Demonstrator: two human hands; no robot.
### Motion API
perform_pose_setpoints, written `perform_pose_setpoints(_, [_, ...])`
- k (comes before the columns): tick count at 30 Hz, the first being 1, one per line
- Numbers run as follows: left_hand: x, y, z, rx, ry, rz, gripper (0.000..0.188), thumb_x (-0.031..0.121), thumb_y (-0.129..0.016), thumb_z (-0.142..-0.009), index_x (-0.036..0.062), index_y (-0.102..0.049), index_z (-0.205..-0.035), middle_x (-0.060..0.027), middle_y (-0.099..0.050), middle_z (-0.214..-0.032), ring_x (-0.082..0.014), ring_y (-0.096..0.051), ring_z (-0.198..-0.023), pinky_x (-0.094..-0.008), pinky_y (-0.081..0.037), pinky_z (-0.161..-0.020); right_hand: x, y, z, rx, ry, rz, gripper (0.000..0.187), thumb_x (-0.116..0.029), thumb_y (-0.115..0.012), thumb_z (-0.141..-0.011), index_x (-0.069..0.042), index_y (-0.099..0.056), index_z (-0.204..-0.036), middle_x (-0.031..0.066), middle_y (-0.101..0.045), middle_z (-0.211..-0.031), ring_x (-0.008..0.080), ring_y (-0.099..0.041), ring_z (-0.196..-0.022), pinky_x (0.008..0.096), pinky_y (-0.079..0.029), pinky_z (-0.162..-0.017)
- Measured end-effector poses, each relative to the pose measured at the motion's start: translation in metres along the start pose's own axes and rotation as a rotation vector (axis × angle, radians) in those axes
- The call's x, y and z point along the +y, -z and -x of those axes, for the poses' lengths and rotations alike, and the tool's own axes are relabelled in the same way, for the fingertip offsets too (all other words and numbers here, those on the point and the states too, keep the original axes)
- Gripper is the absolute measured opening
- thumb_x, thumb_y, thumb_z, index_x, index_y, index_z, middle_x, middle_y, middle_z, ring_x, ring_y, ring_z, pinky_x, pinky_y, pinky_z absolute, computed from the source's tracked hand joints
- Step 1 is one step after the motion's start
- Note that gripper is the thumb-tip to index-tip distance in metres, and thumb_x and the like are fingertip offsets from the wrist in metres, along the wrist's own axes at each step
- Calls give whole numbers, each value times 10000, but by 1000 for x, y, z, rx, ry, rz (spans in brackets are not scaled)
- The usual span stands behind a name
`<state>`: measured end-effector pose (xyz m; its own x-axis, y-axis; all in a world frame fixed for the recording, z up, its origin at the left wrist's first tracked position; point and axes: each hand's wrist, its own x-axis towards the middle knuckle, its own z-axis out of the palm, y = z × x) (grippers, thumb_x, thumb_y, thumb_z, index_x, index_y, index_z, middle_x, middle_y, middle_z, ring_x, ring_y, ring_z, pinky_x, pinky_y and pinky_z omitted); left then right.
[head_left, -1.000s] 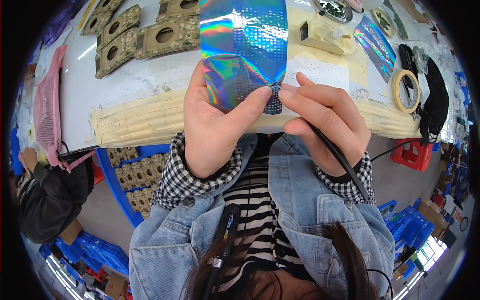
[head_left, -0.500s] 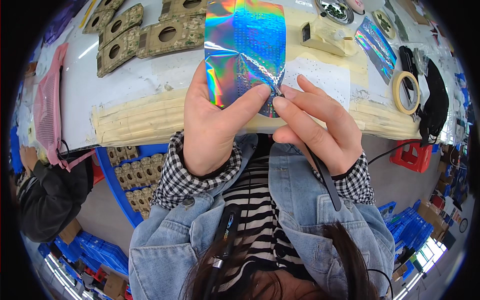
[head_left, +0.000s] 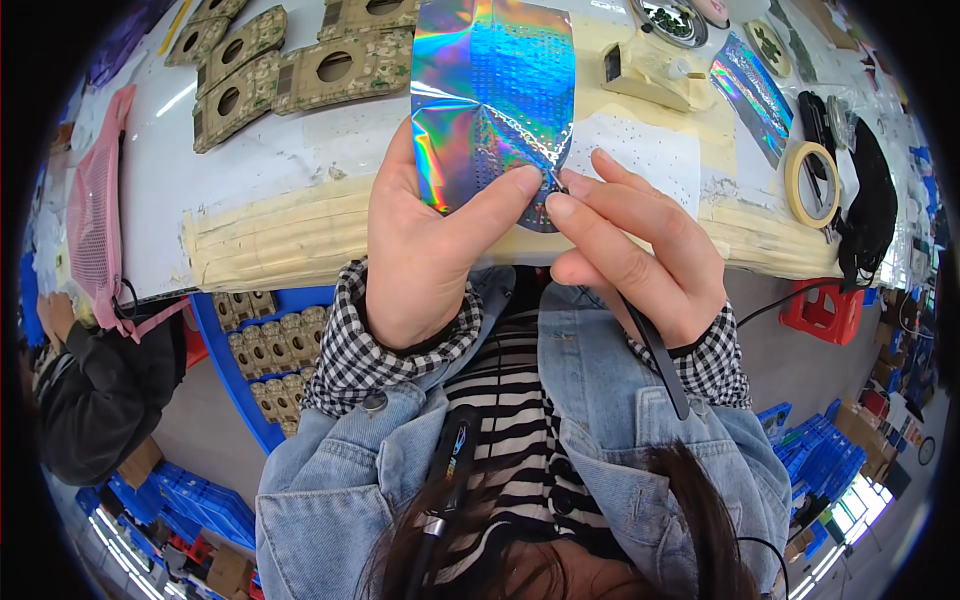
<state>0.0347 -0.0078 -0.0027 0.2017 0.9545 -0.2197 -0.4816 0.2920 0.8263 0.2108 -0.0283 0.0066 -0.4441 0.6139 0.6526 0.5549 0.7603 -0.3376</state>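
A shiny holographic sheet [head_left: 515,75] with rows of tiny marks is lifted over the near side of the table, creased across its lower part. My left hand [head_left: 425,235] grips it by the lower left, thumb on the front and fingers behind. Dark slim tweezers [head_left: 655,355] lie in my right hand [head_left: 650,245], pinched between thumb and fingers. Their tip meets the sheet's lower edge close to my left thumb. Whether anything tiny sits between the tips is too small to tell.
Several camouflage-patterned parts with round holes [head_left: 335,68] lie at the far left. A cream-coloured part [head_left: 650,80], a second holographic sheet [head_left: 755,97] and a tape roll [head_left: 811,185] are on the right. A pink mesh bag [head_left: 97,215] hangs at the left edge; a blue tray [head_left: 235,365] holds more parts below.
The sheet has tilted slightly, so its colour reflections shift. The tweezers' rear end has swung a little to the right; both hands stay nearly in place.
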Motion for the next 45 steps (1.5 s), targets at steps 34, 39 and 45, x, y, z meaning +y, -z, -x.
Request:
perform_pose_setpoints(34, [-4, -1, -1, -6, -59, -12, 371, -47, -675, -805, 7, -507, -1132, -62, -649, -1006, -116, -630, -888, -253, -509, -776, -1, -1, 4, 30, -90, -49, 367, -247, -755, -734, -29, -704, -1025, 106, -655, -923, 252, -669, -860, 428, -575, -836])
perform_pose_setpoints(39, [-4, -1, -1, -13, -56, -11, 388, -47, -676, -805, 4, -505, -1150, -68, -650, -1021, -121, -632, -902, -259, -509, -790, -2, -1, 3, 25, -97, -53, 366, -241, -752, -733, -26, -703, -1026, 107, -655, -923, 256, -669, -861, 429, -572, -843])
perform_pose_setpoints(45, [-6, 1, -1, -22, -65, -17, 412, -47, -677, -807, 1, -498, -1176, -78, -648, -1051, -128, -631, -934, -266, -504, -820, -2, 0, 4, 15, -106, -70, 355, -243, -732, -751, -30, -697, -1033, 107, -651, -944, 259, -668, -875, 428, -567, -852])
